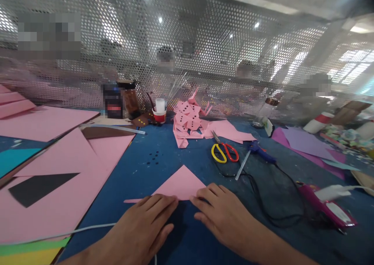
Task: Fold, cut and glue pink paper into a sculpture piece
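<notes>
A piece of pink paper (181,183), folded into a triangle with its point away from me, lies flat on the blue table. My left hand (146,222) rests on its near left edge, fingers stretched out and thumb apart. A thin pink strip sticks out to the left of that hand. On the near right edge lie the slightly bent fingers of my right hand (219,214), its thumb lower and apart. Both hands cover parts of the near edge. Beyond the triangle stands a pink folded-paper model (188,117) with small dark squares on it.
Scissors (222,152) with yellow and red handles lie beside a blue glue gun (261,152) and its black cord. Large pink sheets (102,156) cover the left side. A magenta power strip (324,206) sits at right. Perforated metal mesh (204,43) rises behind.
</notes>
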`<control>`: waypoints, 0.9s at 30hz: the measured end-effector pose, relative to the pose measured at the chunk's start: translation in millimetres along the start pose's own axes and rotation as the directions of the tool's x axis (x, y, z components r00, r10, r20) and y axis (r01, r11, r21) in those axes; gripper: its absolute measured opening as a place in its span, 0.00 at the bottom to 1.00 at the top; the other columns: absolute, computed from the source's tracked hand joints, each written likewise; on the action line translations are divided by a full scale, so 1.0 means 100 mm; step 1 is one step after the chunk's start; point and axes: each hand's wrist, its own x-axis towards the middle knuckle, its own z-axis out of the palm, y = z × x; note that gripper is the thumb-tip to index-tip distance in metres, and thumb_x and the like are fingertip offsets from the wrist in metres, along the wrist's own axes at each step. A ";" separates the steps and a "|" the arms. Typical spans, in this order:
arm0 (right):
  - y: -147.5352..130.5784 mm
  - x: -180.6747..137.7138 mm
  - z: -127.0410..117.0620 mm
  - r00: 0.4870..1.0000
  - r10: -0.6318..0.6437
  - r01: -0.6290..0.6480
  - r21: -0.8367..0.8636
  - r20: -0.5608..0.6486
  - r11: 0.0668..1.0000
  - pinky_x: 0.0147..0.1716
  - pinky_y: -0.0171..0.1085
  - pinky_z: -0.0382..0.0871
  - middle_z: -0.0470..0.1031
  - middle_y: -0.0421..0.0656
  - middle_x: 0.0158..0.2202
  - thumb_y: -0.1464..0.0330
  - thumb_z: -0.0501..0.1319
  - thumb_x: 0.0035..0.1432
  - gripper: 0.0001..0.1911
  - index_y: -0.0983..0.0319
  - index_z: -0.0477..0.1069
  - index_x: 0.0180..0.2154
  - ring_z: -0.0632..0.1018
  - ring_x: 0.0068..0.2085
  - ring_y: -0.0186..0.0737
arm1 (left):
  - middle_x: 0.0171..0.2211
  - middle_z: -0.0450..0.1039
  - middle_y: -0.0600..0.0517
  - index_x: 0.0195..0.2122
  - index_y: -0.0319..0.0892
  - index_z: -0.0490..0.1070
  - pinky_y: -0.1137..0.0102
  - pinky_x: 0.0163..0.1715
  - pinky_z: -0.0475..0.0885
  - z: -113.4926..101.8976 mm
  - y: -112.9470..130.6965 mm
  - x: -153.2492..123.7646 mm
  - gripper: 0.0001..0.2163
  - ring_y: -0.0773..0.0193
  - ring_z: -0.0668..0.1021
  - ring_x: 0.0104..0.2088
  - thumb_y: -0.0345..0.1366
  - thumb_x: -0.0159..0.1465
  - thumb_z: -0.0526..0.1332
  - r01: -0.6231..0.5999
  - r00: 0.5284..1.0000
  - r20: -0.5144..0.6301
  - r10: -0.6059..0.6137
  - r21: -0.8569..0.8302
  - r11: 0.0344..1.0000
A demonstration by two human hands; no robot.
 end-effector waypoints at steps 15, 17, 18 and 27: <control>0.18 -0.10 -0.29 0.998 0.035 -0.040 0.124 0.042 0.991 0.47 0.43 0.71 0.78 0.43 0.47 0.66 0.57 0.74 0.10 0.57 0.77 0.50 0.74 0.47 0.42 | 0.58 0.77 0.48 0.66 0.46 0.66 0.66 0.55 0.75 0.02 -0.03 -0.04 0.19 0.59 0.78 0.54 0.36 0.75 0.55 0.013 1.000 0.017 -0.012 -0.012 1.000; 0.21 -0.10 -0.30 0.998 0.042 -0.048 0.127 0.047 0.991 0.46 0.42 0.70 0.78 0.43 0.45 0.67 0.57 0.74 0.10 0.58 0.77 0.47 0.75 0.45 0.42 | 0.58 0.77 0.49 0.65 0.45 0.67 0.65 0.55 0.74 0.02 -0.04 -0.03 0.19 0.58 0.78 0.54 0.36 0.75 0.55 0.015 1.000 0.002 -0.015 -0.011 1.000; 0.23 -0.10 -0.30 0.998 0.047 -0.052 0.122 0.047 0.991 0.45 0.42 0.69 0.78 0.43 0.44 0.67 0.56 0.74 0.10 0.58 0.77 0.46 0.75 0.44 0.42 | 0.58 0.77 0.49 0.65 0.45 0.67 0.65 0.55 0.75 0.03 -0.04 -0.03 0.19 0.58 0.78 0.54 0.36 0.75 0.55 0.009 1.000 -0.001 -0.009 -0.012 1.000; 0.36 -0.07 -0.15 0.998 0.057 -0.055 0.118 -0.013 0.992 0.44 0.41 0.68 0.75 0.42 0.41 0.66 0.56 0.75 0.09 0.60 0.74 0.42 0.75 0.43 0.41 | 0.59 0.76 0.48 0.65 0.44 0.67 0.63 0.55 0.75 0.06 -0.06 -0.03 0.18 0.57 0.77 0.56 0.32 0.75 0.53 0.008 1.000 0.013 -0.008 -0.046 0.999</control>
